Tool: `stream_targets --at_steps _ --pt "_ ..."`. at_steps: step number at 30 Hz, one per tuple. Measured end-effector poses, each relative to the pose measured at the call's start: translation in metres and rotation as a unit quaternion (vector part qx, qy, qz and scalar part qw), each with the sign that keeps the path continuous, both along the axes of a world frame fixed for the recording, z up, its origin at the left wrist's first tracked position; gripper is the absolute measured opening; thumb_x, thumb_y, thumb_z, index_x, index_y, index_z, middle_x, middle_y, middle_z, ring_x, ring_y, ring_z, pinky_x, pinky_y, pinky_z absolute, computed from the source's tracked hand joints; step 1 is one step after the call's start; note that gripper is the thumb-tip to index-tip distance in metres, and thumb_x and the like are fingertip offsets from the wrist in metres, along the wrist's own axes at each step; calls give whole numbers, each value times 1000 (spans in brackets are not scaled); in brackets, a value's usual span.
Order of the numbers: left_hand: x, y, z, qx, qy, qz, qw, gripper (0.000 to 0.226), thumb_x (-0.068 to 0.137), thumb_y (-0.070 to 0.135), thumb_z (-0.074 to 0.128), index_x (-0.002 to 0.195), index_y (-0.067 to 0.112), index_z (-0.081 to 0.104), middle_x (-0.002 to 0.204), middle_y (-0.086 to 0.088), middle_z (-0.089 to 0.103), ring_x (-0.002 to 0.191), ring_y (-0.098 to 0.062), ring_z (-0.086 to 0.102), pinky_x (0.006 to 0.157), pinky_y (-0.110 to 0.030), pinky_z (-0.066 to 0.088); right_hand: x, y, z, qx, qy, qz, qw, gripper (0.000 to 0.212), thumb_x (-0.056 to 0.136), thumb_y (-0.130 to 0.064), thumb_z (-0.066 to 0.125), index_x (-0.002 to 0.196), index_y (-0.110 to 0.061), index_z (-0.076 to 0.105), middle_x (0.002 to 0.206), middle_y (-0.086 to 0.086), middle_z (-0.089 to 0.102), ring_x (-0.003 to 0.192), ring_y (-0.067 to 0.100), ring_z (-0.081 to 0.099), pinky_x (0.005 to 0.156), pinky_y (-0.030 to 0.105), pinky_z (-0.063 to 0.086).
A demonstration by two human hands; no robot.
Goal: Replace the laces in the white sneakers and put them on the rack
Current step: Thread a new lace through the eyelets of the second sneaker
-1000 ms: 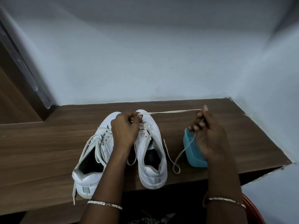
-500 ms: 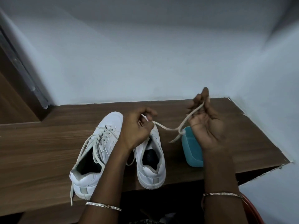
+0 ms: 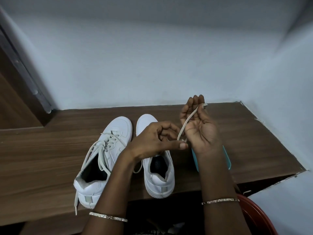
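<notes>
Your left sneaker (image 3: 105, 158) stands on the wooden shelf (image 3: 42, 158) with its old lace threaded through the eyelets and one loose end hanging off the front edge; that shoe is not yet started. Your left hand (image 3: 152, 141) hovers over the right sneaker (image 3: 157, 172), which stands just beside the first, fingers curled in and thumb out; it appears to pinch the lower end of the lace (image 3: 188, 119), though the contact is partly hidden. That lace runs up slantwise, clear of the shoe, across the palm of your right hand (image 3: 198, 126); that hand is raised palm-up with fingers nearly straight, and the lace's tip looks nipped between the fingertips.

I judge you are at the stripping step, with the old lace off the right sneaker and being gathered; next you need to set it aside and either find the fresh lace or unlace the other shoe; no rack shows.

A blue box (image 3: 227, 158) lies on the shelf behind your right wrist; its inside is hidden, so I cannot tell what it holds. A red tub (image 3: 254, 216) shows at the lower right corner; its contents are out of view.
</notes>
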State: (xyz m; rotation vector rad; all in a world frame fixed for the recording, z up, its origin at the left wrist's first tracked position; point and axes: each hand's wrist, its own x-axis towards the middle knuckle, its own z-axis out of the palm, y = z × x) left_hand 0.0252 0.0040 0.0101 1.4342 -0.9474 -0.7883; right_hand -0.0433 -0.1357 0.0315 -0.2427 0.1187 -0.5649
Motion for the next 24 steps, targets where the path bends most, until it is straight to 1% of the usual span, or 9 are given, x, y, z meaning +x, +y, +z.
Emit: stream_targets --at_steps 2,4,6,7,12,16,20,22,24 --pt "0 -4 -4 -16 1 35 999 24 79 20 81 95 8 69 90 -24 71 76 -28 64 72 -36 48 2 2 -1 5 2 -5 1000 26 83 -5 55 107 -7 66 94 9 75 83 23 75 70 33 61" --pt "1 -4 -5 -33 7 48 998 15 87 10 72 95 -2 68 85 -17 73 77 -19 68 76 -28 52 2 1 -3 0 6 -12 1000 25 84 -6 54 106 -8 66 94 8 75 83 22 75 70 32 61" --pt "3 1 -2 -30 5 66 997 12 92 5 64 93 -5 69 73 1 72 63 -1 62 62 -11 45 0 -3 -4 -8 13 -21 1000 25 84 -6 53 106 -8 66 94 7 75 84 21 75 71 32 61" --pt "4 3 0 -24 3 82 996 14 93 6 62 92 -5 69 67 7 69 54 4 55 55 -7 39 -1 -6 -5 -8 14 -26 1000 25 85 -5 53 106 -9 66 94 7 75 85 21 75 71 32 61" --pt "17 16 -3 -8 35 148 988 21 96 16 60 88 0 71 73 -10 65 43 -3 38 43 -12 30 -8 -21 -12 15 13 -54 998 24 85 -5 53 104 -8 66 93 8 76 82 20 75 70 32 61" --pt "23 22 -4 12 48 152 987 30 97 26 57 88 2 74 59 -6 54 41 -6 38 43 -14 29 -7 -25 -20 11 27 -55 998 24 85 -7 53 106 -8 65 96 8 76 87 20 75 73 33 62" --pt "26 26 -7 0 74 162 984 35 95 34 57 82 6 73 55 -7 50 38 -8 31 42 -17 25 -6 -28 -33 -9 42 -67 997 25 83 -8 55 107 -7 65 102 9 76 97 22 74 86 34 59" --pt "28 27 -7 -27 110 162 980 34 95 34 56 82 7 73 56 -8 53 36 -9 30 40 -19 22 -6 -31 -39 -42 71 -67 994 26 87 -10 55 111 -7 63 107 10 75 103 22 72 92 35 57" --pt "29 26 -6 -56 142 155 976 33 98 30 53 87 7 73 60 -9 58 36 -9 35 38 -18 21 -5 -27 -41 -125 152 -44 980 24 99 -17 50 118 -7 61 113 11 74 107 22 70 93 34 56"
